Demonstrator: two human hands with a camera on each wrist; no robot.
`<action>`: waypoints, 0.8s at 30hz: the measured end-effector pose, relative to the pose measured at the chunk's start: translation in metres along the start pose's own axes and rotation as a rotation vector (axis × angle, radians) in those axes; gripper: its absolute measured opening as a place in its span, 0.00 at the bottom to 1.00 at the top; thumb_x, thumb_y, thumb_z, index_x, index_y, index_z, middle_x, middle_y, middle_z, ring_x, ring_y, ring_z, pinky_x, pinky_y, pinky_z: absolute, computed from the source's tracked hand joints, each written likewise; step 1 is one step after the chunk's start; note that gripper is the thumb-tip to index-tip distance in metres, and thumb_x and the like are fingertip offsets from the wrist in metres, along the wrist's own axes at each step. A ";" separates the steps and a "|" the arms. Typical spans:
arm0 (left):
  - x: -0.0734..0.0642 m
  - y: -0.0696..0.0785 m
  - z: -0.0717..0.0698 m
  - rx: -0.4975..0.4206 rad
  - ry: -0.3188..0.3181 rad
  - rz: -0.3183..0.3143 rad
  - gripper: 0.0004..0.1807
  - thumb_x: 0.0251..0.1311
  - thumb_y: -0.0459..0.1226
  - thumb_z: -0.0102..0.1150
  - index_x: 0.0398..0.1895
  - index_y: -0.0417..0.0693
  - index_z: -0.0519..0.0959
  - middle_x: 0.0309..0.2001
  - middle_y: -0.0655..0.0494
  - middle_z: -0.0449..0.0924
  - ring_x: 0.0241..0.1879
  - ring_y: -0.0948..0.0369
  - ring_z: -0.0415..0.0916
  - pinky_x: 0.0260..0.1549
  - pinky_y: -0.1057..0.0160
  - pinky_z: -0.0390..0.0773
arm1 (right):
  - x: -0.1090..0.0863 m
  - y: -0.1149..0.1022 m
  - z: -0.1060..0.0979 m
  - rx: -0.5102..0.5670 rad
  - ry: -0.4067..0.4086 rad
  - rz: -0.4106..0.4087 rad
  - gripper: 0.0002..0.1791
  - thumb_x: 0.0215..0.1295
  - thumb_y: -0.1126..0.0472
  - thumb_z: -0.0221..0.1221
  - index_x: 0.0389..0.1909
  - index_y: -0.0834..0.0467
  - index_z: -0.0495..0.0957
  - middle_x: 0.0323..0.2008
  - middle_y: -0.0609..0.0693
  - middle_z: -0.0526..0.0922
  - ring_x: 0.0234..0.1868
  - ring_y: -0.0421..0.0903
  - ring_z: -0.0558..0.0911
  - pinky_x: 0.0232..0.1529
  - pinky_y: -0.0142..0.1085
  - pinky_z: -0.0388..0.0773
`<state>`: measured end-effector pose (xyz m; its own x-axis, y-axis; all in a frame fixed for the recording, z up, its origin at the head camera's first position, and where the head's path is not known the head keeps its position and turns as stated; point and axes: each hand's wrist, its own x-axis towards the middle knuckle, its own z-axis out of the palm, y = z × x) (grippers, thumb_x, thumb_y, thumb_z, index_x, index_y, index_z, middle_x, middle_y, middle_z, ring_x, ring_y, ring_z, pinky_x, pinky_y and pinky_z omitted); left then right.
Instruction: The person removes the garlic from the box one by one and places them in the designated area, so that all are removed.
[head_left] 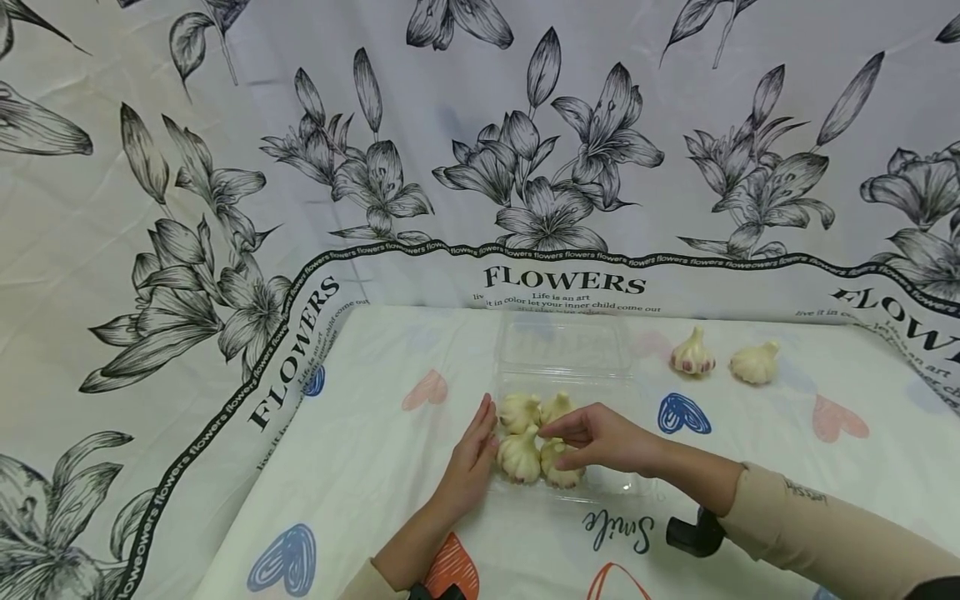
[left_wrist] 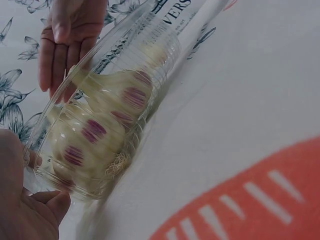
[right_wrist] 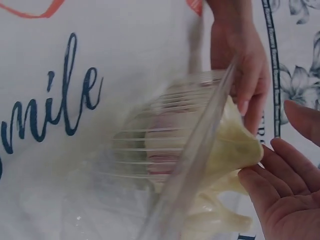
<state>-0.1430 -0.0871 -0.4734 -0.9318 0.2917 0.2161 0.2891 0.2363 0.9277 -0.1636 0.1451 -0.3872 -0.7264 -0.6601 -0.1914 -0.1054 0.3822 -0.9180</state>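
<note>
A hinged clear plastic box (head_left: 611, 482) lies with its lid (head_left: 562, 346) folded back. Several garlic bulbs (head_left: 519, 457) fill its left part; purple streaks show on the bulbs (left_wrist: 85, 135) through the ribbed wall. My left hand (head_left: 468, 467) rests along the box's left end, fingers nearly straight, with the thumb (left_wrist: 59, 204) low by the wall. Over the front right bulb (head_left: 561, 463) is my right hand (head_left: 611, 442). In the right wrist view its fingertips (right_wrist: 248, 176) are right at a bulb's stem (right_wrist: 252, 150), with the thumb held apart.
Two more garlic bulbs, one purple-streaked (head_left: 693, 354) and one paler (head_left: 756, 363), sit on the cloth at the back right. A white tablecloth (head_left: 360, 433) with printed hearts covers the table. Behind it hangs a flower-printed curtain (head_left: 420, 275).
</note>
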 end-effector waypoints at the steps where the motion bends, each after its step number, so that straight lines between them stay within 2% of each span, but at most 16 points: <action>1: 0.000 0.000 0.000 0.000 0.002 0.006 0.27 0.70 0.31 0.39 0.69 0.31 0.50 0.74 0.42 0.40 0.72 0.49 0.43 0.66 0.71 0.49 | 0.001 0.001 0.000 0.002 -0.001 0.005 0.25 0.57 0.64 0.63 0.55 0.70 0.73 0.57 0.66 0.74 0.62 0.61 0.70 0.61 0.50 0.69; 4: 0.000 -0.001 0.000 -0.003 0.001 0.010 0.27 0.70 0.30 0.39 0.69 0.31 0.50 0.74 0.42 0.40 0.72 0.49 0.45 0.63 0.80 0.47 | 0.002 0.002 0.000 -0.007 -0.004 0.024 0.25 0.56 0.67 0.62 0.55 0.71 0.72 0.57 0.66 0.73 0.61 0.61 0.71 0.58 0.47 0.72; 6: 0.001 -0.002 0.000 0.002 0.002 0.013 0.27 0.70 0.30 0.39 0.69 0.30 0.50 0.74 0.42 0.40 0.72 0.49 0.44 0.62 0.80 0.47 | 0.003 0.004 -0.001 -0.018 -0.006 0.032 0.25 0.56 0.68 0.62 0.55 0.72 0.71 0.57 0.67 0.73 0.60 0.62 0.72 0.57 0.44 0.74; 10: 0.001 -0.001 0.000 0.022 -0.001 0.001 0.27 0.70 0.31 0.39 0.69 0.30 0.50 0.74 0.43 0.40 0.72 0.50 0.43 0.67 0.71 0.48 | 0.006 0.008 -0.003 -0.062 -0.012 0.031 0.24 0.54 0.70 0.62 0.54 0.73 0.72 0.55 0.67 0.75 0.59 0.61 0.73 0.55 0.42 0.76; 14: 0.001 -0.002 0.000 0.053 0.002 -0.006 0.27 0.71 0.32 0.38 0.69 0.31 0.50 0.74 0.45 0.40 0.73 0.51 0.43 0.68 0.58 0.49 | 0.011 0.009 -0.005 -0.148 -0.011 0.016 0.22 0.53 0.70 0.63 0.51 0.71 0.76 0.51 0.64 0.79 0.57 0.59 0.76 0.56 0.46 0.76; 18: 0.000 -0.003 0.000 0.038 -0.006 -0.006 0.27 0.71 0.31 0.37 0.69 0.31 0.49 0.74 0.45 0.40 0.72 0.50 0.44 0.67 0.52 0.49 | 0.015 0.009 -0.007 -0.209 -0.007 0.023 0.19 0.52 0.69 0.64 0.48 0.68 0.79 0.48 0.60 0.82 0.55 0.55 0.78 0.55 0.47 0.76; 20: 0.000 -0.002 0.000 0.032 -0.011 -0.005 0.27 0.71 0.31 0.37 0.70 0.31 0.49 0.74 0.44 0.39 0.72 0.50 0.44 0.67 0.52 0.49 | 0.016 0.010 -0.008 -0.223 -0.009 0.036 0.18 0.52 0.68 0.64 0.47 0.67 0.80 0.47 0.58 0.83 0.53 0.51 0.79 0.53 0.43 0.78; 24: 0.000 -0.001 0.000 0.041 -0.009 -0.001 0.27 0.71 0.31 0.37 0.70 0.31 0.49 0.74 0.43 0.39 0.72 0.50 0.45 0.67 0.52 0.49 | 0.018 0.011 -0.009 -0.235 -0.019 0.038 0.17 0.53 0.68 0.64 0.46 0.67 0.81 0.46 0.58 0.84 0.44 0.42 0.79 0.43 0.30 0.79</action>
<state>-0.1435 -0.0875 -0.4738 -0.9301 0.2998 0.2124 0.2973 0.2747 0.9144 -0.1841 0.1439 -0.3979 -0.7201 -0.6538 -0.2326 -0.2354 0.5455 -0.8044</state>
